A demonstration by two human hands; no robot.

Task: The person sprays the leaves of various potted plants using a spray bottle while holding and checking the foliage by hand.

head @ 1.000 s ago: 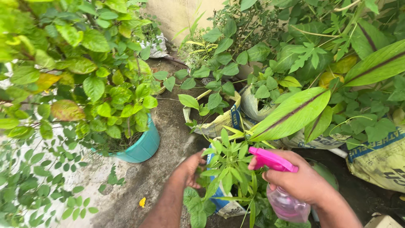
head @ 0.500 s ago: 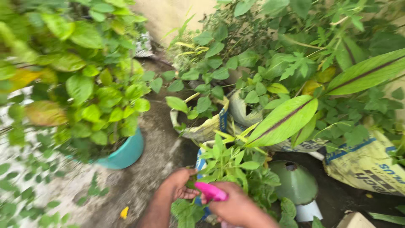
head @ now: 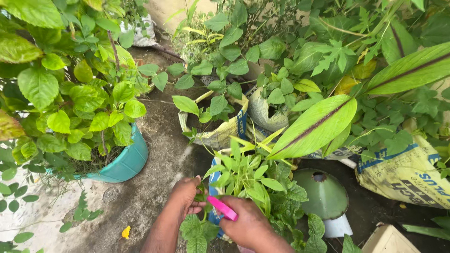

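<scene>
My right hand (head: 249, 226) grips a spray bottle with a pink nozzle (head: 222, 208); the nozzle points left and the bottle body is hidden under the hand. My left hand (head: 183, 196) is right beside it, its fingers pinching leaves at the base of a small leafy plant (head: 247, 178). That plant grows out of a white and blue sack (head: 214, 180). The two hands almost touch at the plant's left side.
A teal pot (head: 123, 161) with a bushy plant stands at the left. Yellow and white grow sacks (head: 407, 174) with plants crowd the right and back. A green upturned cone (head: 322, 192) sits right of the plant. Bare concrete ground (head: 161, 154) runs between the pots.
My right hand has carried the spray bottle down and left, close to my left hand. The nozzle now sits low by the plant's base. The view has shifted slightly.
</scene>
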